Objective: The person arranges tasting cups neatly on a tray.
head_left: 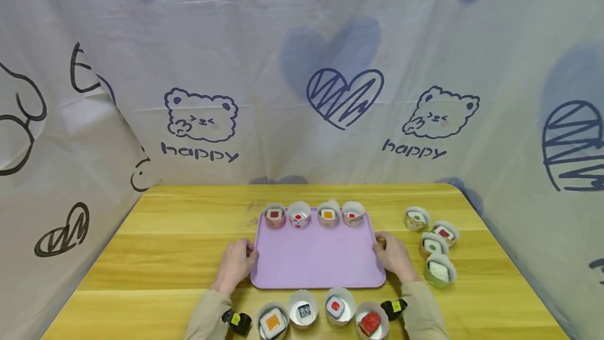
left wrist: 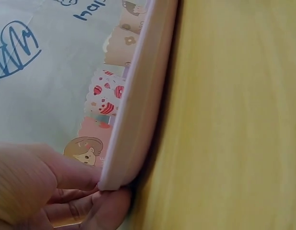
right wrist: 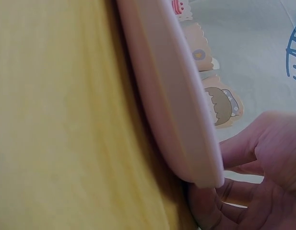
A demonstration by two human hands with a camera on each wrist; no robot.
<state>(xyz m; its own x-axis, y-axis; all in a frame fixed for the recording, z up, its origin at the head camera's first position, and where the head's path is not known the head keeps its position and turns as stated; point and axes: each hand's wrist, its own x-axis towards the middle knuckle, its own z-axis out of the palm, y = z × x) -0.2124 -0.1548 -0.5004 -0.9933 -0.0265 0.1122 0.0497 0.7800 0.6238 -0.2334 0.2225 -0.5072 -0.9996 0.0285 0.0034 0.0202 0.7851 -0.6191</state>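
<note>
A pink-purple tray [head_left: 321, 256] lies on the wooden table, with several paper cups [head_left: 275, 216] in a row along its far edge. Each of these cups holds a small sushi-like piece. My left hand [head_left: 237, 261] pinches the tray's left side. In the left wrist view, the thumb is at the tray's rim [left wrist: 133, 110] and the curled fingers are beneath it. On the opposite side, my right hand [head_left: 393, 254] grips the tray the same way. The right wrist view shows its fingers [right wrist: 205, 206] tucked under the rim.
Between my forearms, several paper cups with sushi-like pieces [head_left: 303, 310] stand along the tray's near side. To the right, another group of filled cups [head_left: 433, 245] sits on the table [head_left: 179, 224]. A printed cloth [head_left: 264, 67] hangs behind and at both sides.
</note>
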